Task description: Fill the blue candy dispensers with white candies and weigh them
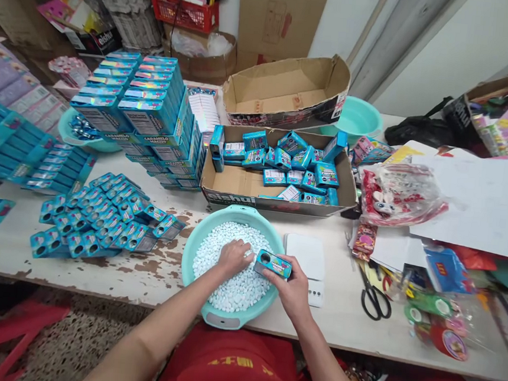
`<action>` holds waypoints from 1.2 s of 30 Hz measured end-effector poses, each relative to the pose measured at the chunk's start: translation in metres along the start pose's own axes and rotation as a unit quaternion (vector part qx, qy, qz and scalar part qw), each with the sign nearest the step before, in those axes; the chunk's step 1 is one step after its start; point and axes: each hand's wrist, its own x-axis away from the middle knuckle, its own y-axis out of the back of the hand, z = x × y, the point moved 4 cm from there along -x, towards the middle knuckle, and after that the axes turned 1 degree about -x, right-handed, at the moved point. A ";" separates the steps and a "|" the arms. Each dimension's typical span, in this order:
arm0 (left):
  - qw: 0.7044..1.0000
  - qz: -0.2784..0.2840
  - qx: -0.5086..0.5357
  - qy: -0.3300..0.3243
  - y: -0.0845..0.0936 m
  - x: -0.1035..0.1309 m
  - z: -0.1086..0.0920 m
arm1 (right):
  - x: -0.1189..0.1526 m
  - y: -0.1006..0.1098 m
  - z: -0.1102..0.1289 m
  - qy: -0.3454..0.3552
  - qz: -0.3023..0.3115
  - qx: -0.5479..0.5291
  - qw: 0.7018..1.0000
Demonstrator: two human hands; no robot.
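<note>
Tilted over the right side of a mint-green basin, a small blue candy box with a round dark window is gripped between the thumb and fingers of my right hand. Small white candies fill the basin. My left hand is sunk among them with its fingers curled, beside the box but apart from it; its fingertips are partly hidden by the candies. A white kitchen scale lies just right of the basin, partly behind my right hand.
Behind the basin stands a cardboard carton with several blue boxes. Left are loose blue boxes and a tall stack of display packs. Black scissors, tape rolls and a plastic bag lie right.
</note>
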 end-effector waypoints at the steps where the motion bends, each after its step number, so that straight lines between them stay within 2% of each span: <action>1: 0.999 -0.013 0.037 0.024 0.003 0.005 0.006 | 0.000 0.000 -0.001 -0.004 -0.004 -0.002 1.000; 3: 0.979 -0.054 0.170 0.098 0.008 0.012 0.020 | 0.002 0.000 -0.003 -0.009 -0.009 -0.003 1.000; 5: 0.935 -0.087 0.301 0.165 0.013 0.016 0.030 | 0.004 -0.002 -0.006 -0.013 -0.013 0.000 1.000; 7: 0.911 -0.091 0.354 0.190 0.021 0.018 0.030 | 0.005 -0.004 -0.008 -0.014 -0.012 0.007 1.000; 9: 0.887 -0.089 0.406 0.201 0.035 0.020 0.022 | 0.006 -0.009 -0.009 -0.003 -0.005 0.018 1.000; 11: 0.825 -0.098 0.518 0.203 0.052 0.024 0.007 | 0.005 -0.015 -0.009 0.022 0.005 0.034 0.999; 14: 0.710 -0.117 0.677 0.155 0.075 0.029 -0.021 | 0.005 -0.030 -0.009 0.068 0.023 0.070 0.995; 16: 0.678 -0.129 0.714 0.122 0.083 0.030 -0.036 | 0.005 -0.040 -0.007 0.089 0.036 0.089 0.991; 19: 0.661 -0.162 0.723 0.120 0.085 0.031 -0.043 | 0.005 -0.051 -0.001 0.105 0.040 0.110 0.988; 24: 0.666 -0.222 0.707 0.081 0.091 0.030 -0.044 | 0.006 -0.051 0.012 0.125 0.029 0.137 0.982; 30: 0.682 -0.207 0.691 0.120 0.084 0.019 -0.043 | 0.002 -0.046 0.012 0.114 0.042 0.139 0.983; 36: 0.693 -0.218 0.681 0.086 0.085 0.016 -0.049 | -0.001 -0.043 0.014 0.106 0.046 0.118 0.986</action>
